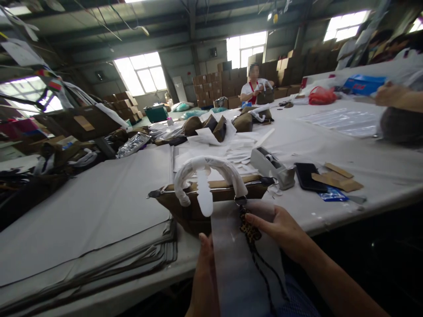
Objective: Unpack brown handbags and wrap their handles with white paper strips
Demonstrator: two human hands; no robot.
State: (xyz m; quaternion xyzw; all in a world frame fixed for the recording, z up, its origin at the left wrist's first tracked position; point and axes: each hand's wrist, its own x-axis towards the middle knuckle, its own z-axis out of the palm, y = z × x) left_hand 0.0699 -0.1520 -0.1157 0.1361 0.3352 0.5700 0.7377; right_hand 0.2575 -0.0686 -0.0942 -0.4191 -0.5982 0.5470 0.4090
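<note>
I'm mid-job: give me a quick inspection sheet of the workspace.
Surface: white-covered table.
Job's things: brown bag with wrapped handle; translucent sheet behind leopard-print charm.
Clutter: tape dispenser, flat black item, cardboard pieces.
Grips: left grip at the sheet's left edge, fingers mostly hidden; right grip with thumb on the charm.
Cables: wires hanging overhead.
Surroundings: stacked cartons; co-worker across the table, handling another bag.

The head view looks forward and down, close over the table [287, 127].
</note>
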